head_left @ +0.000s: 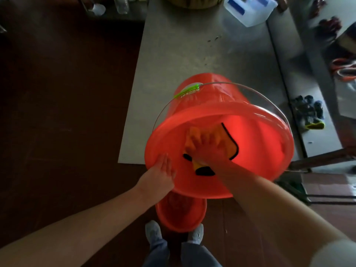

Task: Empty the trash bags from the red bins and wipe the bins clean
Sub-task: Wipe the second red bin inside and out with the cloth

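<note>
A red bin [250,135] lies tilted on the grey table [173,54], its mouth turned toward me and its wire handle arching over the top. My left hand [161,170] holds the near left rim, fingers over the edge. Inside the bin my right hand [204,149] presses an orange cloth with black trim [229,137] against the inner wall, fingers spread. A second red bin [179,218] stands upright on the floor just below, between my feet and the table.
A clear plastic box with blue marks [250,8] sits at the table's far end. Work gloves [308,112] lie on the strip to the right. Metal bars [317,158] jut in from the right. Dark floor lies to the left.
</note>
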A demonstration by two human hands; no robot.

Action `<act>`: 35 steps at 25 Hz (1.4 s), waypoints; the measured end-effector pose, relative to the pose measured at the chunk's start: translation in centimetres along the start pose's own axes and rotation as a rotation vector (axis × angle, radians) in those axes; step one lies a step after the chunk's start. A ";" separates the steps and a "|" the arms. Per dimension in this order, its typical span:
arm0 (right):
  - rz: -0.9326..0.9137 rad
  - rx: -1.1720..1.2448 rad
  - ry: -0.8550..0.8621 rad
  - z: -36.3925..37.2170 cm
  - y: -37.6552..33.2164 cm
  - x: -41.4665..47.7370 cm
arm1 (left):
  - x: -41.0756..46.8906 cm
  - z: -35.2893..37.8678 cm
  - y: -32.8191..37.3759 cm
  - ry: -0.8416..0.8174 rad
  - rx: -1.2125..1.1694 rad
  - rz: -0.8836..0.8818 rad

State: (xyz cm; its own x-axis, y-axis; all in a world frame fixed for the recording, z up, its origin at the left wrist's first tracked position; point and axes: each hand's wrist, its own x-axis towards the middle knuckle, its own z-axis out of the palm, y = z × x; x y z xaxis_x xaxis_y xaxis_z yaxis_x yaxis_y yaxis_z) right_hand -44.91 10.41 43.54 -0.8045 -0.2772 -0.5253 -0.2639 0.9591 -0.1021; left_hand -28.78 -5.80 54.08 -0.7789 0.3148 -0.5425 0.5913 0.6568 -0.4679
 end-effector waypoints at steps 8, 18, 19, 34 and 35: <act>-0.120 -0.125 0.022 -0.8 1.9 -0.9 | 0.7 -0.7 -0.2 0.179 -0.108 -0.059; -0.047 -0.199 -0.045 -2.8 1.6 -3.0 | 0.8 -0.3 -3.1 0.361 -0.003 0.256; -0.039 -0.103 -0.120 -2.1 0.3 -3.4 | 0.8 -0.3 -3.3 0.348 0.011 0.278; -0.077 -0.309 0.057 -4.1 4.8 -5.0 | 0.7 0.3 -2.1 0.370 0.060 0.225; -0.068 -0.233 -0.020 -2.9 3.3 -5.9 | 0.8 0.3 -2.1 0.367 0.054 0.231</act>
State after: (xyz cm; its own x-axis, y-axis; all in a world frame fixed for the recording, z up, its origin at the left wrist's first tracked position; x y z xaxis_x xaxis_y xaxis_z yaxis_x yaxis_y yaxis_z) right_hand -42.55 15.10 48.74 -0.7706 -0.3377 -0.5405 -0.4349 0.8986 0.0586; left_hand -30.63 -7.14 54.39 -0.6418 0.6781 -0.3582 0.7613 0.5068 -0.4045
